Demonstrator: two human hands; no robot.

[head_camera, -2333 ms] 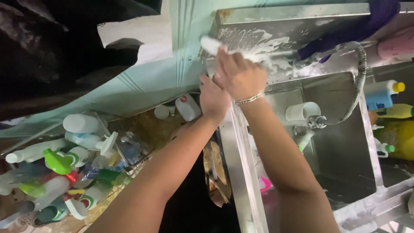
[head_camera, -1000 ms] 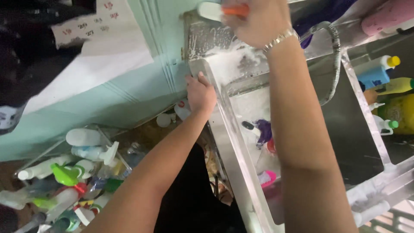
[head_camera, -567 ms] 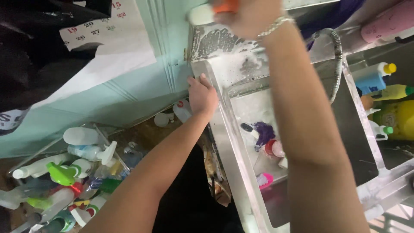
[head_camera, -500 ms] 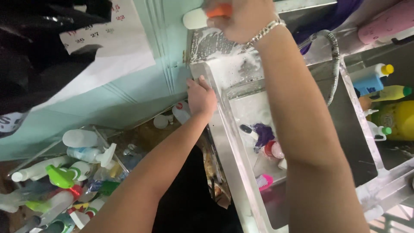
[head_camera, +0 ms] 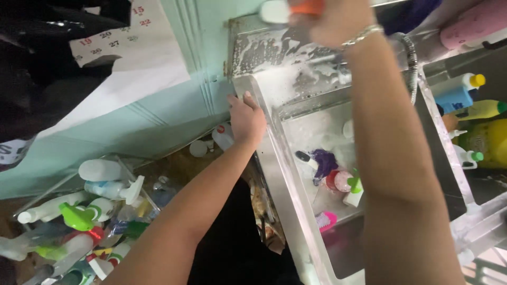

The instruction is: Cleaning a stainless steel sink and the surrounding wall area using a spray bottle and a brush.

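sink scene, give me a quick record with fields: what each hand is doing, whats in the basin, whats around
left hand: rests on the sink's left rim
right hand: grips a white and orange scrubber at the soapy back of the sink
wrist: silver bracelet
basin: purple brush, pink brush, small bottles
floor, left: pile of spray bottles
right of sink: blue bottle, yellow bottle
wall: pale green, calendar hanging

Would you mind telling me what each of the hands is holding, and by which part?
The right hand grips a scrub brush by its orange handle. The left hand holds nothing; it rests on the sink rim.
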